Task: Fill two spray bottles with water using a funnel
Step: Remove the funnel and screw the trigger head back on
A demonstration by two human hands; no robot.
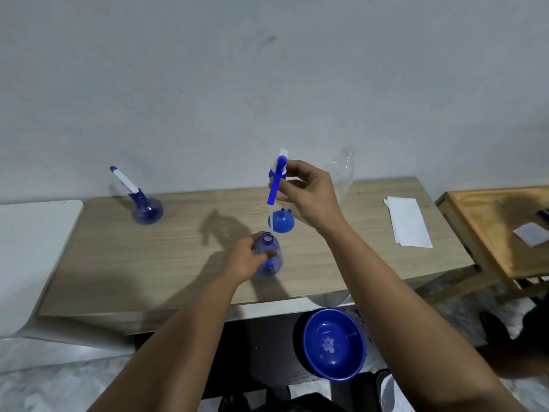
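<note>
My left hand [248, 258] grips a clear blue spray bottle [269, 257] that stands on the wooden table [148, 263] with its neck uncapped. My right hand [309, 193] holds the blue and white spray head [277, 179] lifted above the table, its trigger hanging down. A blue funnel [281, 221] lies on the table between the bottle and my right hand. A second blue spray bottle [145, 208], with its spray head on, stands at the table's back left.
A clear plastic bottle [344, 173] stands at the back behind my right hand. White paper [410, 221] lies on the right of the table. A blue bowl [334, 344] sits on the floor below the front edge. A wooden tray table [490, 233] stands to the right.
</note>
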